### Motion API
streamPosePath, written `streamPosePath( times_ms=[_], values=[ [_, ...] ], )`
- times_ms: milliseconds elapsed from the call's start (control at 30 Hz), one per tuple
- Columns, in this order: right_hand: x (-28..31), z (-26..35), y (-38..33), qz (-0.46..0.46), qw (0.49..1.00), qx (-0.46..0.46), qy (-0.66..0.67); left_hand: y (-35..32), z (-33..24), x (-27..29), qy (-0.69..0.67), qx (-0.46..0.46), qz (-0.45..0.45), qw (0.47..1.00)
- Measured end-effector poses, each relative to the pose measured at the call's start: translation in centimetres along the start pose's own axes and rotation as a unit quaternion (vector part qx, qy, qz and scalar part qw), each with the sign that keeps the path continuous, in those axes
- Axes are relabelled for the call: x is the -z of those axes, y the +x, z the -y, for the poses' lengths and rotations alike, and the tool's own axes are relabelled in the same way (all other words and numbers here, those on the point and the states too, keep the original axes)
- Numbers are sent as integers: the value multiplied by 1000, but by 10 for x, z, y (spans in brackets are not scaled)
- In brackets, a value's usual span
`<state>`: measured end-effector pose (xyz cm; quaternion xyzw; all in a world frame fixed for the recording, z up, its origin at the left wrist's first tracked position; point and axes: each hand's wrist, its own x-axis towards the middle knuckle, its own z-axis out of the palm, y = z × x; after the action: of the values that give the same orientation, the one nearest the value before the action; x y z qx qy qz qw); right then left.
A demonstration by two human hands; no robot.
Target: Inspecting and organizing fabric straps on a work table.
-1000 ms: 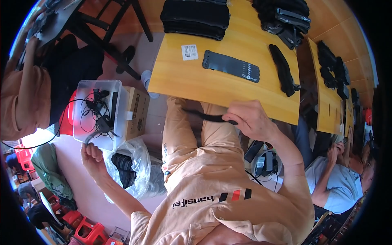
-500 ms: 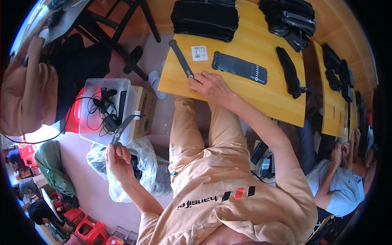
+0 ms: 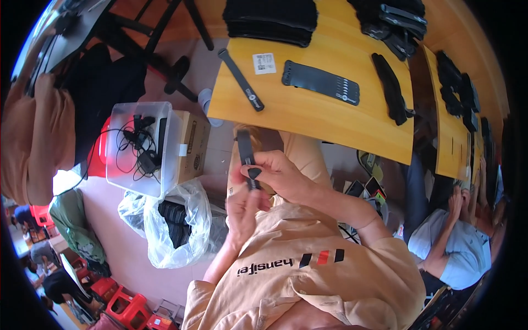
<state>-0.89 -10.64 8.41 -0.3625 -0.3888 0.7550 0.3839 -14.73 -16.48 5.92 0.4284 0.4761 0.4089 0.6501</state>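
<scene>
Over my lap, both hands meet on a dark grey strap (image 3: 244, 144) whose upper end stands up past the fingers. My right hand (image 3: 283, 171) pinches it around the middle. Just below, my left hand (image 3: 246, 206) grips its lower part, slightly blurred by motion. Another dark grey strap (image 3: 237, 74) with a round-ended tip lies slantwise on the wooden table (image 3: 308, 125). Beside it are a white label (image 3: 264, 63) and a wide flat grey piece (image 3: 319, 81) with a row of light marks. A black strap bundle (image 3: 389, 88) rests at the table's right.
Black stacks (image 3: 269, 22) and a strap pile (image 3: 399, 27) sit at the table's far side. On my left are a clear plastic bin (image 3: 115, 148) with cables, a cardboard box (image 3: 192, 146) and a clear bag (image 3: 201, 220) holding black items. Other people sit on both sides.
My right hand has left the strap on the table and come back over my lap. My left hand has brought its strap in from the left, and both hands now hold it.
</scene>
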Motion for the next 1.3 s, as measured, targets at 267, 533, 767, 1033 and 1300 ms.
streamPosePath(
  times_ms=[267, 533, 767, 1033, 1300],
  values=[
    [58, 23, -45, 112, 933, -17, -341, 47, -7, 11, -246, 1, 123, 961],
    [116, 34, -79, 33, 942, -80, -324, 95, -12, -8, -177, 40, 46, 982],
    [174, 26, -108, -148, 970, -28, -190, 138, -25, -31, -56, 26, 67, 996],
    [210, 10, -86, -360, 911, 110, -170, 189, -24, -58, 55, 19, 56, 997],
    [217, 6, -70, -410, 901, 117, -80, 204, -7, -57, 125, -32, 27, 991]
  ],
)
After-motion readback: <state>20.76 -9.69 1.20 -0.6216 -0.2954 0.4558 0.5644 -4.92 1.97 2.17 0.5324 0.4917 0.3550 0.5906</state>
